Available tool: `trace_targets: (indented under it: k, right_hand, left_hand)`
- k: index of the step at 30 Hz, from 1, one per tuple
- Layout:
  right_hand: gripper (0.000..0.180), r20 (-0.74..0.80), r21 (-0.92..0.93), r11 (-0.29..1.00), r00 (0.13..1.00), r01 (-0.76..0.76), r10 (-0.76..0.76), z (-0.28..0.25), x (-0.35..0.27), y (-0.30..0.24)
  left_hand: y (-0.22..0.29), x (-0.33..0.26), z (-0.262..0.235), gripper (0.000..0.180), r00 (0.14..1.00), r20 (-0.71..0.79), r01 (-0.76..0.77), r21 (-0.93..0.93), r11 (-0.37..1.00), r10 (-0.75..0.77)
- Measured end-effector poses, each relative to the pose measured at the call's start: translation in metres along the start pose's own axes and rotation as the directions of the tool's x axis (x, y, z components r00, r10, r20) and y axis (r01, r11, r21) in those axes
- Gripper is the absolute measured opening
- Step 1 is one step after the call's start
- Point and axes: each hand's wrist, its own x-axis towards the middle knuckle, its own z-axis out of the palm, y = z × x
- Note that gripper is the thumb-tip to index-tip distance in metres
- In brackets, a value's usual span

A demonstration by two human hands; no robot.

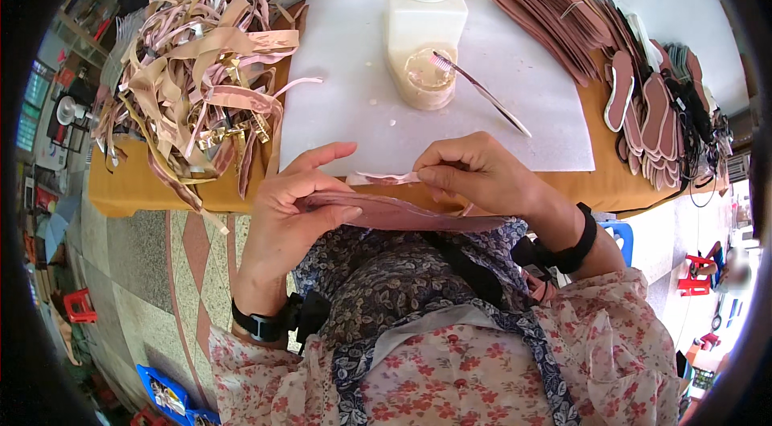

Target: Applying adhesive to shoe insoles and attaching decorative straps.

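My left hand (293, 205) grips a flat dusty-pink shoe insole (402, 214) held edge-on over my lap, thumb on top and fingers underneath. My right hand (474, 173) pinches a narrow pink strap (386, 178) between thumb and fingertips, right above the insole's upper face. Both hands sit just in front of the table's near edge. Each wrist wears a black band.
A white sheet (346, 104) covers the orange table (145, 185). On it stands a cream glue pot (425, 48) with a brush (478, 88) resting across it. A heap of pink and tan straps (197, 80) lies left; stacked insoles (611, 48) fan out right.
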Motion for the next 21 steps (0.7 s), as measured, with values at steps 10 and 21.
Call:
trace_targets:
  k: [10,21]
  right_hand:
    - [0.018,0.003,-0.092,0.996,1.0,0.0,0.001,-0.009,0.003,0.013]
    - [0.031,-0.552,-0.724,0.661,0.741,-0.199,-0.382,-0.073,0.014,0.086]
  left_hand:
    - [-0.008,0.005,0.008,0.02,0.99,0.037,0.138,0.016,0.99,-0.139]
    - [-0.015,0.006,0.001,0.019,0.982,-0.099,0.154,-0.088,0.984,-0.162]
